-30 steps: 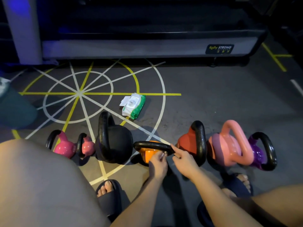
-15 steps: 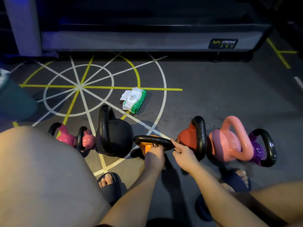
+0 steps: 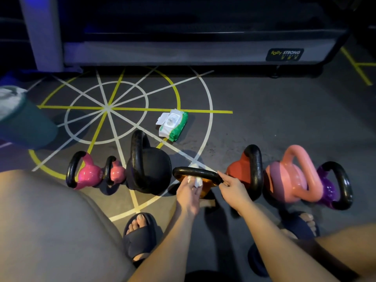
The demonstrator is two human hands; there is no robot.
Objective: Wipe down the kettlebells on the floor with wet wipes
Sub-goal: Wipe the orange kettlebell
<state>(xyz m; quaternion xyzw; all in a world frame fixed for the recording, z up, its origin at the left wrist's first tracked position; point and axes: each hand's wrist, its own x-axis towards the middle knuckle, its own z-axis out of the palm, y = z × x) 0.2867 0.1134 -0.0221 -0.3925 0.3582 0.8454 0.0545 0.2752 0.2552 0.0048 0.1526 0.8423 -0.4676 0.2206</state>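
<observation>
The orange kettlebell with a black handle point(image 3: 206, 186) stands on the grey floor painted with white and yellow lines point(image 3: 264, 129), in the middle of a row of kettlebells just in front of my feet. My left hand point(image 3: 188, 190) has its fingers curled round a crumpled white wet wipe point(image 3: 198, 182) and presses it against the handle. My right hand point(image 3: 234, 187) pinches the handle's right end between forefinger and thumb. To the left of this kettlebell stands a large all-black kettlebell point(image 3: 150, 169), then a small pink one point(image 3: 117, 171) and a magenta one point(image 3: 87, 174), both with black handles. To its right come a red kettlebell with a black handle point(image 3: 237, 171), an all-pink one point(image 3: 284, 180) and a purple one with a black handle point(image 3: 329, 188). Farther out on the floor, beyond the row, a green and white pack of wet wipes point(image 3: 173, 125) lies with its lid flipped open. My dark slippers point(image 3: 140, 237) sit close behind the row.
</observation>
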